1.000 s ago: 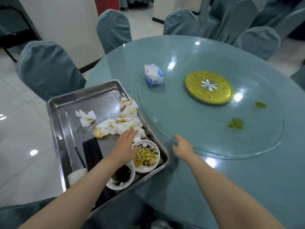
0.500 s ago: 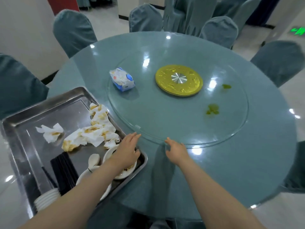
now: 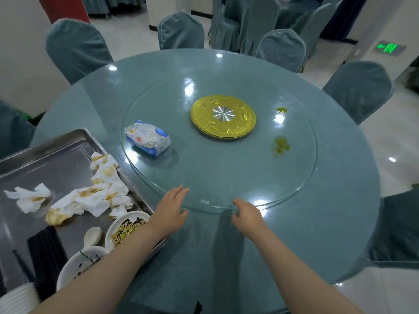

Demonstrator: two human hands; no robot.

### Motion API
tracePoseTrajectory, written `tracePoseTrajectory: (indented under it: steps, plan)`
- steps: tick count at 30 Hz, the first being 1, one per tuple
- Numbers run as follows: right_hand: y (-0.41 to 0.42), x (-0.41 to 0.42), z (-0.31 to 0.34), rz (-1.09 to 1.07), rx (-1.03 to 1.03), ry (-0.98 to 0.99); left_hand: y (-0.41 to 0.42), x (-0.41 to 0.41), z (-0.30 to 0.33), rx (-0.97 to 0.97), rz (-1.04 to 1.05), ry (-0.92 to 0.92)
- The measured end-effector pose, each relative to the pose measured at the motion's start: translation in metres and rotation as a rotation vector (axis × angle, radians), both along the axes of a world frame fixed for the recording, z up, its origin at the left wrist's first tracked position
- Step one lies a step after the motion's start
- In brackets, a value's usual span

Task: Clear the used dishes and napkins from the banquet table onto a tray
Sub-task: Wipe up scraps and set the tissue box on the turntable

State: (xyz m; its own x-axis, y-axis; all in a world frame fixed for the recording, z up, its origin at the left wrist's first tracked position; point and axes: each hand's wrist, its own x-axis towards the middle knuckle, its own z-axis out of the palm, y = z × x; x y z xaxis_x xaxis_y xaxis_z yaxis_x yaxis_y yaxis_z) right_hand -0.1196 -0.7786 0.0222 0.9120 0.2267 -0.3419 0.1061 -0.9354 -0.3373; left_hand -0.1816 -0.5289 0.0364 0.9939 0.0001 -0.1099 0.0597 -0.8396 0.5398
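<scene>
At lower centre of the frame, both hands hold nothing: left hand (image 3: 170, 211) flat-fingered, right hand (image 3: 247, 215) loosely curled at the glass turntable (image 3: 217, 177) rim. A hasty spin could fling the tissue pack (image 3: 147, 137) off; used dishes already crowd the tray (image 3: 56, 141), lower left.

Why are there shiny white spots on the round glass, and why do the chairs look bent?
Head view: ceiling lights glare off the glass turntable, brightest beside the right hand; the wide-angle lens bends the chairs near the edges.
</scene>
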Motion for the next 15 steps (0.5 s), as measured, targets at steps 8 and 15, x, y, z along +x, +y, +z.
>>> tracePoseTrajectory:
  steps: [8, 15]
  plan:
    - [-0.006, 0.008, -0.016, 0.232, -0.014, -0.057, -0.013, 0.01, -0.003, 0.008, 0.078, 0.003]
    - [-0.017, 0.009, -0.025, 0.183, -0.112, -0.08, -0.016, 0.013, -0.001, -0.002, 0.167, -0.068]
